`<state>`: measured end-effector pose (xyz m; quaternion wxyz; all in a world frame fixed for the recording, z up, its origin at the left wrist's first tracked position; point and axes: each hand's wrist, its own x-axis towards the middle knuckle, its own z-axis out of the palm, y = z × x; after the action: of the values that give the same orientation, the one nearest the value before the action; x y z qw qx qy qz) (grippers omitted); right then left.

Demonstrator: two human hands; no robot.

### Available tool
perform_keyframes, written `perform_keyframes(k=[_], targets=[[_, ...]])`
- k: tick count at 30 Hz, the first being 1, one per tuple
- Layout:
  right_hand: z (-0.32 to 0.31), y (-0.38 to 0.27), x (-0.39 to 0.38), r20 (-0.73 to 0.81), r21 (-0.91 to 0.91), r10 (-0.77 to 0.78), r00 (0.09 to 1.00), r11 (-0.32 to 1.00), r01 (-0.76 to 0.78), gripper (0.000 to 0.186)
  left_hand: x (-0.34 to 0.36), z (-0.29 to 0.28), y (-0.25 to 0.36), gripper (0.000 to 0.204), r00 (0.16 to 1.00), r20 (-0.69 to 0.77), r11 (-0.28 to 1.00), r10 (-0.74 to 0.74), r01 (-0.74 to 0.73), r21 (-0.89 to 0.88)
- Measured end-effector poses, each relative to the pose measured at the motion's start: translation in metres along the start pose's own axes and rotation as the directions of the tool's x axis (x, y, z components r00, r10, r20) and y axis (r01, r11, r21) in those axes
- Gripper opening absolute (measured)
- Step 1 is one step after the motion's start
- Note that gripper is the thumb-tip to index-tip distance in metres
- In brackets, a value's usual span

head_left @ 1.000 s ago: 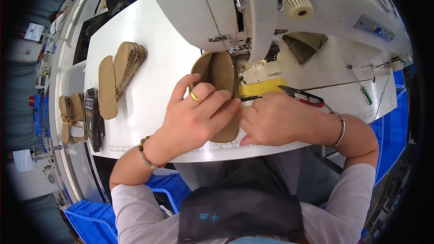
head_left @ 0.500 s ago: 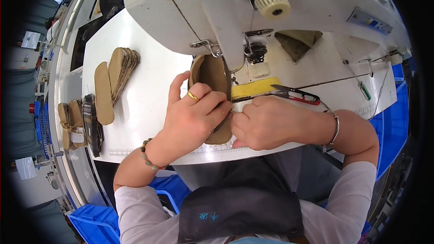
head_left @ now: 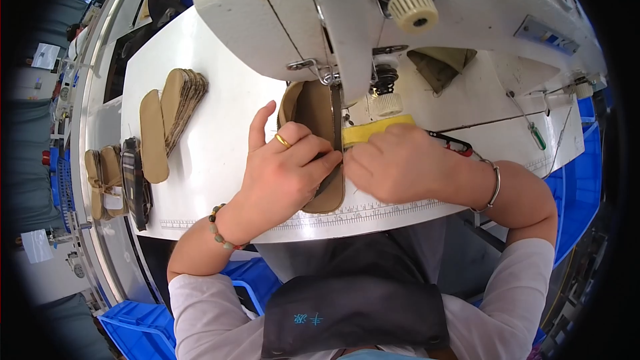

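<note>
Just past the left edge of the desk (head_left: 227, 193) sit two small tied bundles (head_left: 106, 183) of tan soles, and beside them a dark plaid piece (head_left: 137, 187) at the desk's edge. Next, a single tan sole (head_left: 154, 140) leans against a fanned stack of soles (head_left: 182, 107). Further right, the person's left hand (head_left: 288, 163), with a yellow ring on one finger, lies over a tan shoe upper (head_left: 313, 103); its thumb and fingers pinch the upper near its right-hand edge, while the outermost finger points up and away. The upper rests on the desk, its far end under the head of a white sewing machine (head_left: 267, 20). Beside its right edge, the right hand (head_left: 393, 163) is curled, knuckles up; its fingertips are hidden, so whether it pinches anything cannot be told. A yellow block (head_left: 377, 128) lies just beyond that hand, then olive cloth (head_left: 441, 67), partly covered snips (head_left: 453, 143), a green-handled screwdriver (head_left: 535, 133) and a blue bin (head_left: 577, 190).
</note>
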<state>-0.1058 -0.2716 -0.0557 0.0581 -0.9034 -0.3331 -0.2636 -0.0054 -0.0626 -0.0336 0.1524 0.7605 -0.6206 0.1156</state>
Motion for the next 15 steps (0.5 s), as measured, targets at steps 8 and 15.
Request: perform_keyframes(k=[8,15], targets=[[0.019,0.008,0.007,-0.055,-0.089,0.142,0.988,0.985,-0.146,0.012,0.0,-0.004,0.003,0.023,0.995,-0.094,1.0,-0.021,0.022,0.009],[0.022,0.011,0.009,-0.078,-0.039,0.102,0.992,0.994,-0.105,0.011,0.002,-0.027,-0.003,0.027,1.0,0.027,1.0,-0.003,0.003,0.011]])
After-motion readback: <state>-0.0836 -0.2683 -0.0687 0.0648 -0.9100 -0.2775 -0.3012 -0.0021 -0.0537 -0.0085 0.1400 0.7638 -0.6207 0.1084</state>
